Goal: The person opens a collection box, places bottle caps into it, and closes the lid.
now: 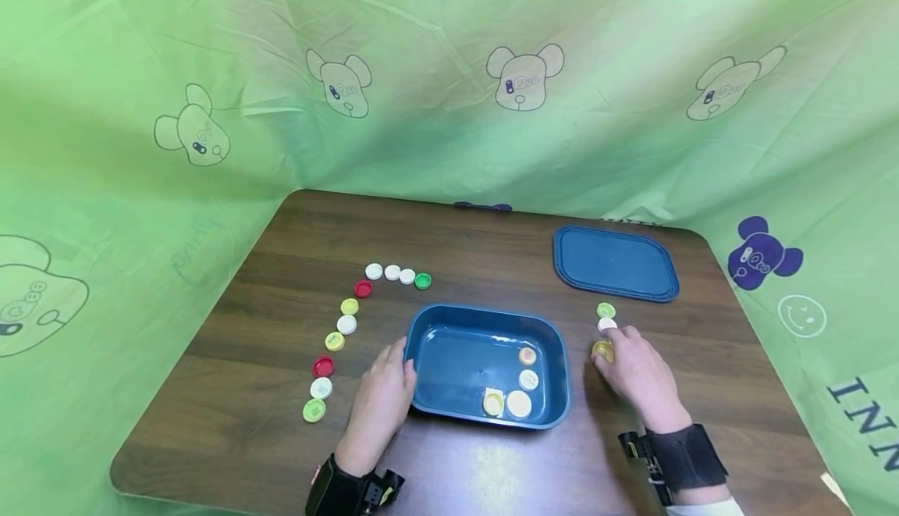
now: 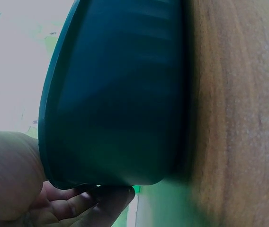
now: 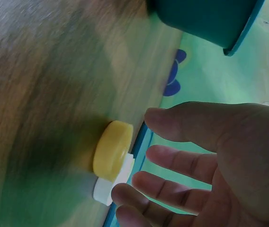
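— While the left hand [image 1: 382, 399] held the blue tub [image 1: 449, 360] at its left rim, where was the right?
— Fingers spread, the right hand [image 1: 635, 371] hovered over the yellow cap [image 3: 112, 149], beside the white cap [image 3: 107, 187]; bare table [image 1: 492, 250] lay beyond.

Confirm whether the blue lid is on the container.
No: the blue lid lies flat on the table, apart from the open blue container.

A blue lid [image 1: 616, 262] lies on the wooden table [image 1: 492, 469], green bear-print cloth [image 1: 449, 71] behind.
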Demonstrator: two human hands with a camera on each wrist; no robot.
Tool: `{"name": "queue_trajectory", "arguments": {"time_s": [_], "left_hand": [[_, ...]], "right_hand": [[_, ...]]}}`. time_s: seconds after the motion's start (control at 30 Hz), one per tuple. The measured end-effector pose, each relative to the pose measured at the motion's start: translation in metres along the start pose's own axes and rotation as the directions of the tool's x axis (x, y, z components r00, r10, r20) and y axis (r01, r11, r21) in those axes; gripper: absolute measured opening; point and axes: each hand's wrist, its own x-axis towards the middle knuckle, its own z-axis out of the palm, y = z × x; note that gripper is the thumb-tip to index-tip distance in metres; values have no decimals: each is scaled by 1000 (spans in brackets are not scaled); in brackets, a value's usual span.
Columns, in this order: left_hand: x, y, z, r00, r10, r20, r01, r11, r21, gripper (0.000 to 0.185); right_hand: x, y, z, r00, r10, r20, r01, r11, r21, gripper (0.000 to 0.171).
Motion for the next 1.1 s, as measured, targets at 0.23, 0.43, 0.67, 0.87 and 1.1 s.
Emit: {"name": "queue_trajectory", "arguments": {"time_s": [0.23, 0.43, 0.67, 0.87, 1.1], "left_hand": [[-1, 1, -1, 1000, 13, -8, -13, 1000, 1, 35], [-1, 1, -1, 1000, 6, -5, -6, 1000, -4, 35], [0, 1, -1, 1000, -5, 0, 5, 1000, -7, 35], [0, 2, -1, 1000, 5, -5, -5, 1000, -7, 35], [-1, 1, -1, 1000, 13, -11, -13, 1000, -1, 34]], "right_hand": [[4, 4, 5, 1000, 3, 14, -3, 1000, -9, 50], [6, 7, 8, 1000, -18, -5, 18, 1000, -15, 47], [8, 8, 9, 1000, -14, 15, 14, 1000, -21, 45], [9, 7, 9, 1000, -4, 22, 5, 1000, -26, 41], [7, 5, 8, 1000, -7, -9, 7, 1000, -19, 43]]}}
